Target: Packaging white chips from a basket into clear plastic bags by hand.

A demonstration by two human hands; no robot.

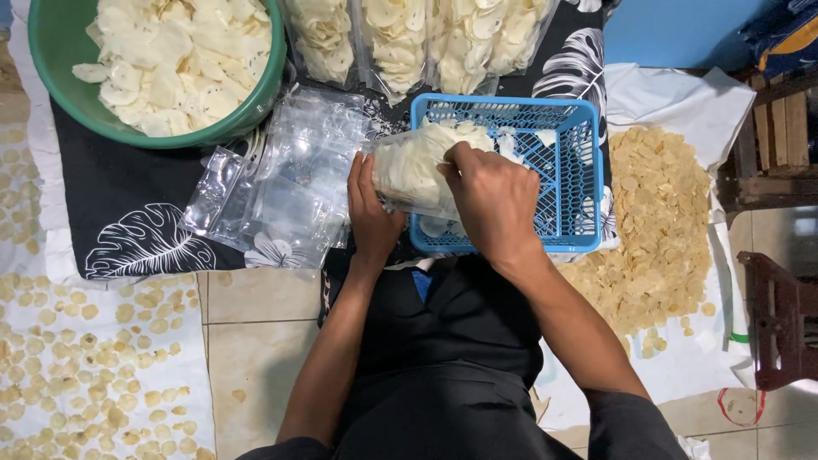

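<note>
Centrally, your left hand (371, 213) steadies a clear bag (413, 175) of pale chips over the blue basket (573, 170); your right hand (492, 200) pinches its mouth. Likely light, crinkly, brittle; grip the rim.

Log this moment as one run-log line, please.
left hand: steadies clear bag of white chips | right hand: grip on bag's top | over blue basket | green bowl upper left
</note>
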